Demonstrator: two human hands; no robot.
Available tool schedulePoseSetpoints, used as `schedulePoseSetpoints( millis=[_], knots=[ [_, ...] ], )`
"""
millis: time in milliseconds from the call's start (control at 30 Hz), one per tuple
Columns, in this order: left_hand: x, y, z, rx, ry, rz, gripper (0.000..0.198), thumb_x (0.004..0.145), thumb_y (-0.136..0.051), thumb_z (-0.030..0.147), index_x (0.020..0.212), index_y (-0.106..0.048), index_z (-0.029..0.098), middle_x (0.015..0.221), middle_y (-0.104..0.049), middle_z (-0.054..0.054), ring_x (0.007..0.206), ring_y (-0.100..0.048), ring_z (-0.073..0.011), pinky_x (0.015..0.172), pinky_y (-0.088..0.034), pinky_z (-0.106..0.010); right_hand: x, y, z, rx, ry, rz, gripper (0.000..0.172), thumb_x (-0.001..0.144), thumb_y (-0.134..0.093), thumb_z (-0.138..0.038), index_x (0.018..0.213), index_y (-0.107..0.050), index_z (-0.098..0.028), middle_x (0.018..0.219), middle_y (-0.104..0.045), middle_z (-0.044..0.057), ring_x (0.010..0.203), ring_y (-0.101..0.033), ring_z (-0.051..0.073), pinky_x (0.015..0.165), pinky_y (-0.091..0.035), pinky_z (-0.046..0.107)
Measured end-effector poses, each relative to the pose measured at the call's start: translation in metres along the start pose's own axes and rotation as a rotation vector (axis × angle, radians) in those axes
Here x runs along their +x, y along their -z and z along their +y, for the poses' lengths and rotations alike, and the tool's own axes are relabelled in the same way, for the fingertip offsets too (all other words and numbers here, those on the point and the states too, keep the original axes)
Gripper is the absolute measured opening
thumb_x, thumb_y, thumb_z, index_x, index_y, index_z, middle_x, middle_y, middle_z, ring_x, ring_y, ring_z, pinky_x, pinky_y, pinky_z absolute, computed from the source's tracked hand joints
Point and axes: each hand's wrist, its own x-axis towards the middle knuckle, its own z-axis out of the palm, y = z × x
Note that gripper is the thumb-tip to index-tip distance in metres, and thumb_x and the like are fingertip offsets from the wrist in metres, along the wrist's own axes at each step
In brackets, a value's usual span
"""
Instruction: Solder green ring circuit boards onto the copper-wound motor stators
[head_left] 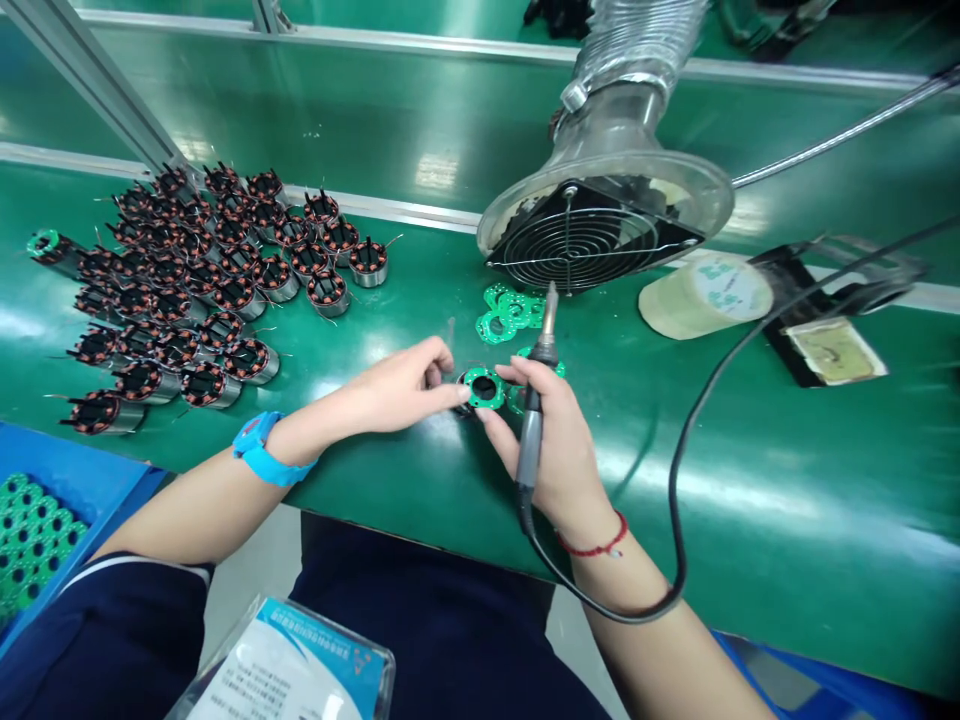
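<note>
A ring-shaped green circuit board (484, 388) sits on top of a dark round part between my hands, at the middle of the bench. My left hand (405, 385) touches its left side with thumb and bent fingers. On the other side, my right hand (551, 435) has its thumb and a finger at the board's edge, and a soldering iron (530, 440) lies in the same hand with its tip pointing up and away. More green boards (510, 312) lie loose just behind, and a few are partly hidden by my right hand.
Many copper-wound motor cores (202, 270) stand at the left. A fume extractor hood (600, 220) hangs behind my hands. Right of it are a tape roll (705, 295) and an iron stand (832, 350). The iron's cable (679, 480) loops over my right forearm. A blue bin (82, 480) holds green boards.
</note>
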Motion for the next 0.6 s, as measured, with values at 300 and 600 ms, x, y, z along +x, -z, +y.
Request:
schedulePoseSetpoints(
  millis=[300, 600],
  knots=[
    [0.0, -0.003, 0.004, 0.104, -0.265, 0.175, 0.012, 0.085, -0.05, 0.01, 0.079, -0.058, 0.016, 0.078, -0.056, 0.0, 0.073, -0.051, -0.0124, 0.068, -0.039, -0.026, -0.002, -0.004, 0.002, -0.072, 0.106, 0.022, 0.054, 0.087, -0.063, -0.028, 0.137, -0.041, -0.026, 0.111, -0.068, 0.009, 0.1, -0.067, 0.026, 0.084, -0.058, 0.045],
    [0.007, -0.006, -0.006, -0.233, -0.08, 0.073, 0.012, 0.084, -0.056, 0.026, 0.08, -0.059, 0.015, 0.071, -0.058, 0.002, 0.064, -0.051, -0.01, 0.061, -0.038, -0.023, 0.005, -0.002, -0.016, -0.118, 0.292, -0.014, 0.06, 0.087, -0.058, -0.016, 0.141, -0.037, -0.028, 0.124, -0.067, 0.008, 0.12, -0.058, 0.028, 0.093, -0.05, 0.048]
  ],
)
